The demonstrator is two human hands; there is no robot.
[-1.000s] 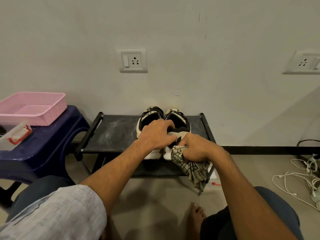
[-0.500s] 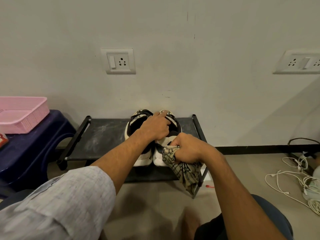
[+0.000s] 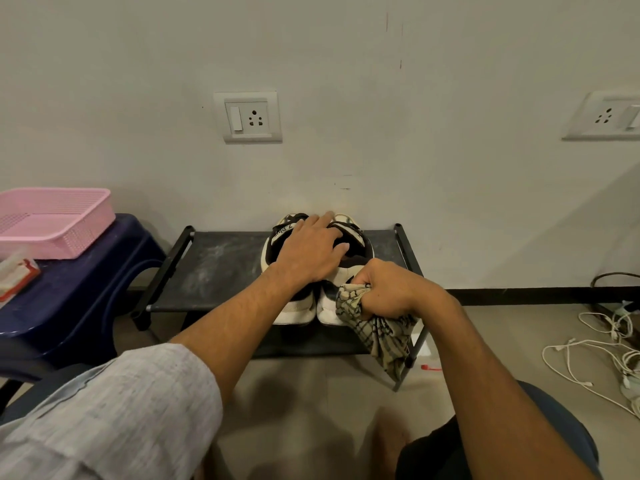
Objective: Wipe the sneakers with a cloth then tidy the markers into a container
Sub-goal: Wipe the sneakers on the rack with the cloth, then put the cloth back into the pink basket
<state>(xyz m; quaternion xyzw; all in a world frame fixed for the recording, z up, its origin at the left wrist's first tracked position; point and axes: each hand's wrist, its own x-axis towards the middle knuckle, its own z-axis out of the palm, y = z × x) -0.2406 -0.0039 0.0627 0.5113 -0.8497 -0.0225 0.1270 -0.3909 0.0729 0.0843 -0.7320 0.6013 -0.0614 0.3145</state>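
The two sneakers stand side by side on the top shelf of a low black rack, with heels toward the wall and toes toward the person. They are off-white with black collars and rounded pale toe caps; the shelf under them is dark fabric, marked with grey dusty smears.

The left hand lies flat on the openings of both sneakers, its fingers stretched almost straight and a little spread. It presses down and closes around nothing.

The right hand is a tight fist around the cloth, just at the toe side of the right sneaker. The cloth is soft and crumpled, beige with a dark line pattern. One bunched end comes out of the fist and touches the sneaker; the rest hangs down in front of the rack's right leg.

To the left stands a dark blue plastic stool with rounded edges. It carries a pink basket with perforated walls (rectangular and shallow) and a clear box with red parts.

A small red thing lies on the floor near the rack; I cannot tell what it is. White cables lie tangled at the right.
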